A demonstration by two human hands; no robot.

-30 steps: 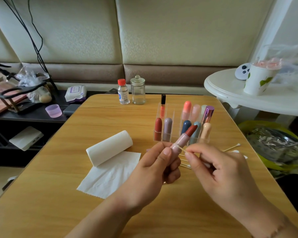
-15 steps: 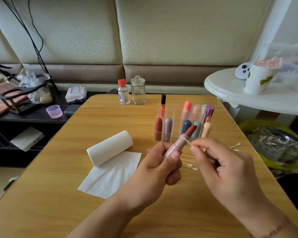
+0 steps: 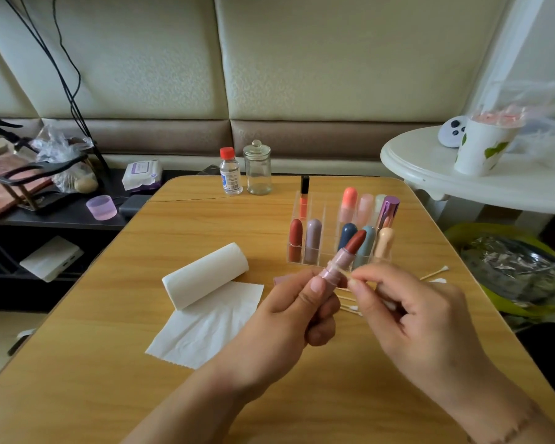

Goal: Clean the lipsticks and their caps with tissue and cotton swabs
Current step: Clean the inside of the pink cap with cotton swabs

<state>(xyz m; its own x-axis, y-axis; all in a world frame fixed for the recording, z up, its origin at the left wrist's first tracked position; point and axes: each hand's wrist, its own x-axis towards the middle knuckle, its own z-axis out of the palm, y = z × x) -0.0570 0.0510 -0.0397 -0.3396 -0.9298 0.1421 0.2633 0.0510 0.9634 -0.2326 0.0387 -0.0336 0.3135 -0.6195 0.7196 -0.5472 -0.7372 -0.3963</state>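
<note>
My left hand (image 3: pixel 289 318) grips an uncapped pink lipstick (image 3: pixel 343 257) with a brick-red bullet, tilted up to the right. My right hand (image 3: pixel 410 318) pinches a cotton swab (image 3: pixel 346 273) against the lipstick's collar; most of the swab is hidden by my fingers. The pink cap (image 3: pixel 282 278) lies on the table behind my left hand. A clear organizer (image 3: pixel 314 248) behind holds several capped lipsticks. A tissue roll (image 3: pixel 205 275) with an unrolled sheet (image 3: pixel 205 325) lies to the left. Loose cotton swabs (image 3: pixel 434 271) lie near my right hand.
A small bottle with a red cap (image 3: pixel 230 171) and a glass jar (image 3: pixel 257 171) stand at the wooden table's (image 3: pixel 109 363) far edge. A white round side table (image 3: pixel 462 184) with a paper cup (image 3: pixel 481 149) stands to the right. A low black shelf (image 3: pixel 61 216) with clutter is on the left.
My right hand has shifted the swab from below the lipstick's bullet down to the collar. Both hands stay close together over the table.
</note>
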